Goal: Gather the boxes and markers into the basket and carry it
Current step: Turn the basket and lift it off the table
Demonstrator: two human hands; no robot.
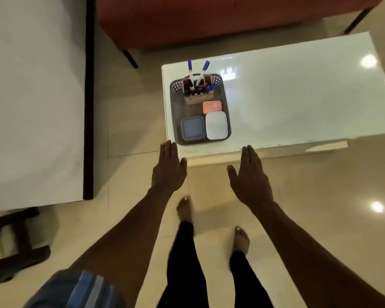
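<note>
**Basket packed at the table corner, both hands empty and short of it**

Far left, a white slab with a dark edge (31, 103) stood clear of the work; I noted nothing there that bore on the carry.

My left hand (168, 167) was flat, fingers together and extended, gripping nothing. Its fingertips lay just short of the near left corner of the basket (175, 112), apart from it as far as I could judge.

The basket, a dark perforated tray, sat on the white glossy table (298, 96), tight against the table's left edge and near its front edge. That placement was my first worry: a careless nudge from the left hand, I judged, could push it off the corner onto the tiled floor (129, 121).

Inside, left to right: the blue lidded box (192, 128) at the near left, the marker holder (198, 91) at the far end with two blue-capped markers (197, 70) standing tall and leaning apart, the pink box (212, 107) in the middle right, the white lidded box (216, 125) at the near right. Gathering looked done; lifting did not.

Second worry: the holder stood loose and top-heavy. Tilting the basket on the lift would likely tip it and spill markers. The boxes could slide too.

My right hand (249, 176) was likewise flat and unloaded, over the floor near the table's front edge, further from the basket than the left. An uneven grab, left side first, was the likeliest cause of a tilt.
</note>
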